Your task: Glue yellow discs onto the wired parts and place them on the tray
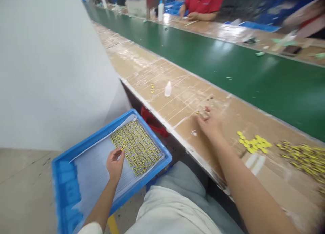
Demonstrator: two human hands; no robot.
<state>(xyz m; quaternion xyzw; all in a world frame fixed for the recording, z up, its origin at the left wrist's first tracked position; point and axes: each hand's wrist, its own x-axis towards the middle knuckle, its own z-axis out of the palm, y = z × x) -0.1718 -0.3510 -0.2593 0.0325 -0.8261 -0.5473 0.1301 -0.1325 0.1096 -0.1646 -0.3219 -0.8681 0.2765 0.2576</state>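
Observation:
My left hand is over a blue tray on my lap side, pinching a small yellow part at the edge of a grid of several yellow-and-black parts laid on a ribbed white sheet. My right hand reaches across the brown bench, fingers curled over a small yellow piece; the hand is blurred. A pile of yellow discs and a heap of yellow-and-black parts lie to its right.
A green conveyor belt runs beyond the bench. A small white bottle lies on the bench. A person in a red shirt works on the far side. A white panel stands left; a red object sits under the bench edge.

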